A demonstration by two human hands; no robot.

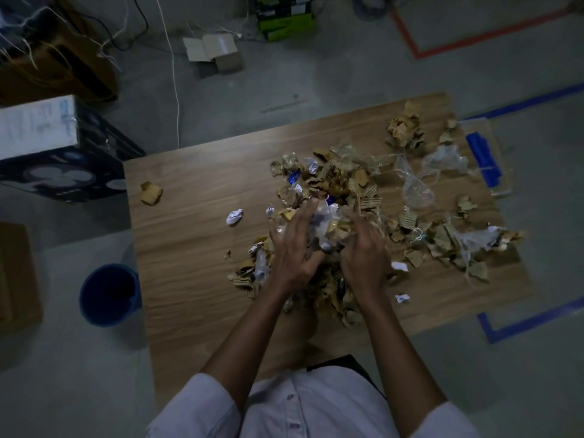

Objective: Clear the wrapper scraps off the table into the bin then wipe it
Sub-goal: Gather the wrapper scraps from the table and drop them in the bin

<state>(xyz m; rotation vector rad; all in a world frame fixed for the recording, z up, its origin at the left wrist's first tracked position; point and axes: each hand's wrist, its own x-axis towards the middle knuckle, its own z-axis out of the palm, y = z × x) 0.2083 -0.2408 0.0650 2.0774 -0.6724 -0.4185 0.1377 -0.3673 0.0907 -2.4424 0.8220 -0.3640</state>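
White shirt nearest. Left hand and right hand, fingers seemingly curled round bunched scraps mid-tabletop; bin on floor, left. Likely trouble: light bits slipping from loose grip, dropping short of bin.

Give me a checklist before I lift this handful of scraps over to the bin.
1. Grip: left hand and right hand close round the bunch of scraps from both sides: ok.
2. Bin upright and open, on the floor beside the table: ok.
3. Way to the bin, nothing tall between: ok.
4. Loose pieces hanging from the bunch: cannot tell, blurred.
5. Table cleared after this load: not ok; much litter lies there, including a stray scrap far left.
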